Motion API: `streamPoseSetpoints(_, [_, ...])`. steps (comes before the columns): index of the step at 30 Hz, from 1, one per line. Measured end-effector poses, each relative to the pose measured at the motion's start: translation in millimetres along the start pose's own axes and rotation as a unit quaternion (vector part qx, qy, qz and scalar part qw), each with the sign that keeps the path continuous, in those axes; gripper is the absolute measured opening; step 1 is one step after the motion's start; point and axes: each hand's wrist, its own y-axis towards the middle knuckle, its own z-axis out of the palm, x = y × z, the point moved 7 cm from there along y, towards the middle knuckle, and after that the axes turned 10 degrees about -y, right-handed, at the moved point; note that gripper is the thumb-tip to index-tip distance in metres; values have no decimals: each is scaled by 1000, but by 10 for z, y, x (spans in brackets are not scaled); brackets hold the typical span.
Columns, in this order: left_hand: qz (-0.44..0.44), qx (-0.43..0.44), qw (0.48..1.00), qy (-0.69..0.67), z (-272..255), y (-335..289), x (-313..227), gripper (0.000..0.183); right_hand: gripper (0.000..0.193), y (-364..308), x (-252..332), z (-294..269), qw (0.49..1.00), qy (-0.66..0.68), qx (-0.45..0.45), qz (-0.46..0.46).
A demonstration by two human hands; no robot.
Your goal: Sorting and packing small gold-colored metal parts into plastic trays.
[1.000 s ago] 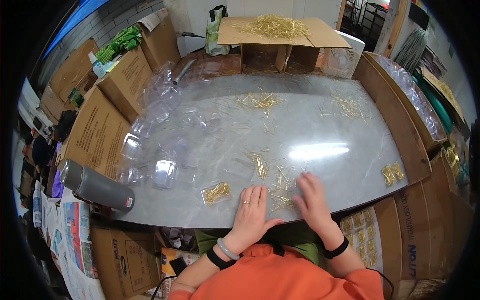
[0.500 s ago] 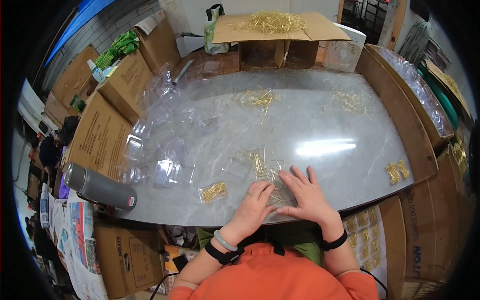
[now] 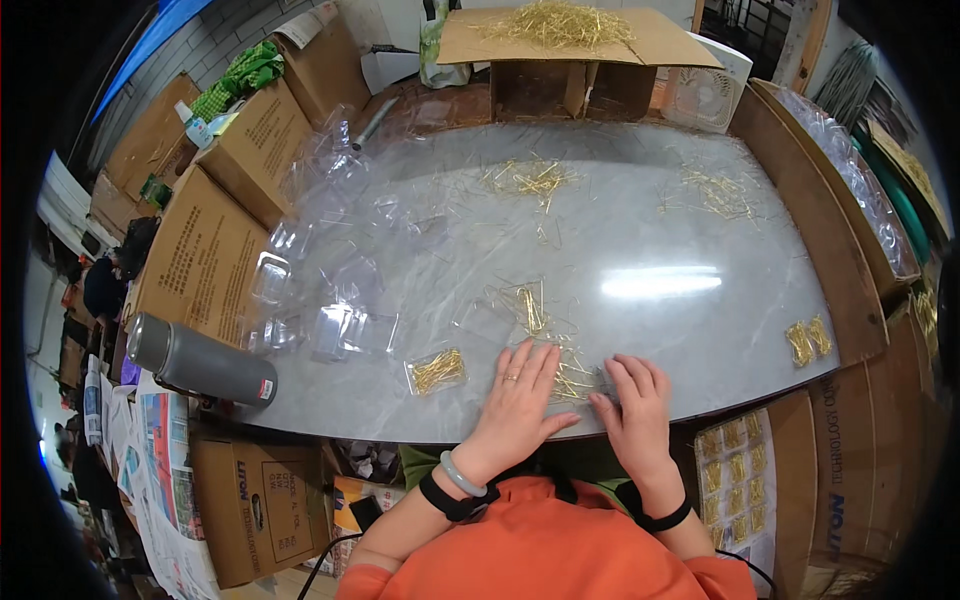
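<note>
- Left hand (image 3: 512, 400): open, palm down, fingers straight and together, thumb spread toward the right hand; a grey bangle (image 3: 460, 475) circles the wrist.
- Right hand (image 3: 640, 405): open, fingers lightly bent, thumb apart (whether a wire lies under the fingertips, I cannot tell).
- Loose wires (image 3: 570, 384): gold, on the table (image 3: 665, 340) between the hands, near its front edge.
- Small pile (image 3: 533, 310): more gold wires, just beyond the left hand's fingertips.
- Filled tray (image 3: 437, 371): clear, full of gold wires, left of the left hand.
- Clear trays (image 3: 345, 330): spread over the table's left side, some overlapping.
- Bottle (image 3: 205, 362): grey, at the left edge.
- Bundles (image 3: 808, 342): two, gold, near the right edge.
- Far side: two scattered piles (image 3: 540, 180), then a cardboard stand (image 3: 670, 45) bearing a gold heap (image 3: 560, 25), beside a white fan (image 3: 700, 98).
</note>
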Motion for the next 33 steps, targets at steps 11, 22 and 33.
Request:
streamPoseSetpoints(11, [36, 39, 995, -86, 55, -24, 23, 45, 45, 18, -103, 163, 991, 97, 53, -76])
streamPoseSetpoints(22, [37, -22, 996, -81, -5, -100, -8, 49, 49, 102, 29, 241, 982, 124, 94, -105])
streamPoseSetpoints(33, [13, 26, 998, -64, -106, -212, 87, 63, 25, 117, 20, 150, 983, 110, 60, -131])
